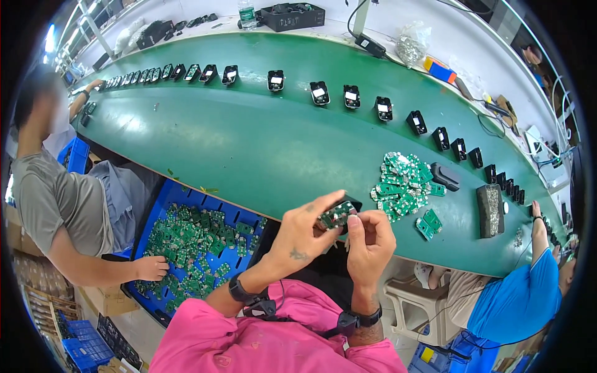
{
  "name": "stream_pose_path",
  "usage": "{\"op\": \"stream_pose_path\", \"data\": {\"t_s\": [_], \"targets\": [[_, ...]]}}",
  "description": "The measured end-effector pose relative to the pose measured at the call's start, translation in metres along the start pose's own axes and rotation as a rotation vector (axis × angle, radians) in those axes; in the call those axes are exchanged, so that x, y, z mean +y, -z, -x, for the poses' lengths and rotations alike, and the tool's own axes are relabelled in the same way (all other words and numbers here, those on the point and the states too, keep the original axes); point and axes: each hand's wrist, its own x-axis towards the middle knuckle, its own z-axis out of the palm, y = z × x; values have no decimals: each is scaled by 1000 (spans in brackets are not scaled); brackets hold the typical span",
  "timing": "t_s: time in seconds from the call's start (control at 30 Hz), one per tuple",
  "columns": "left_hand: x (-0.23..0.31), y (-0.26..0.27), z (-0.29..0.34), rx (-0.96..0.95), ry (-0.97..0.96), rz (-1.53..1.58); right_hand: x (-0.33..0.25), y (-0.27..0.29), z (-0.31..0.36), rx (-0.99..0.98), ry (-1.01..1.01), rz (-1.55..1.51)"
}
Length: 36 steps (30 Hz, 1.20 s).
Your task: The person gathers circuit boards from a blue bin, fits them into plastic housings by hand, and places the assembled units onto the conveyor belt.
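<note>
Between my two hands, over the near edge of the green table, is a small black plastic case (354, 202) with a green circuit board (336, 215) at its opening. My left hand (300, 235) is closed round the case, thumb and fingers on its sides. Close against the board's right edge, my right hand (372, 247) is closed in a pinch, thumb raised at the board; whether a small part sits in that pinch is hidden. To the right of my hands lies a heap of green circuit boards (401, 184), with a few loose boards (429, 224) nearer me.
Black cases (275, 81) line the table (267, 143) in a long curved row. A black plastic part (445, 176) and dark block (490, 211) lie right of the heap. A blue tray (177, 191) of boards sits at lower left, a co-worker's hand (151, 268) in it. Another person (513, 298) works at right.
</note>
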Motion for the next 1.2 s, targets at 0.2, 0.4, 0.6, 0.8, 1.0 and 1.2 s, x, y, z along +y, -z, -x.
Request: {"op": "stream_pose_path", "data": {"t_s": [0.2, 0.4, 0.6, 0.8, 1.0, 1.2], "targets": [[-10, -4, 6, -33, -21, 102, -2, 14, 5, -36, -213, -266], [-10, -9, 4, 75, -237, 24, -4, 32, 1, -216, -253, -271], [-3, -25, 5, 177, -347, -99, -11, 12, 21, -21, -115, -70], [5, -18, 9, 183, -261, -41, -28, 16, 11, -88, -289, -208], [8, -20, 10, 107, -203, 60, -26, 26, 10, -89, -229, -28], [9, -8, 10, -41, -140, 94, -22, 21, 8, -47, -236, 55]]}}
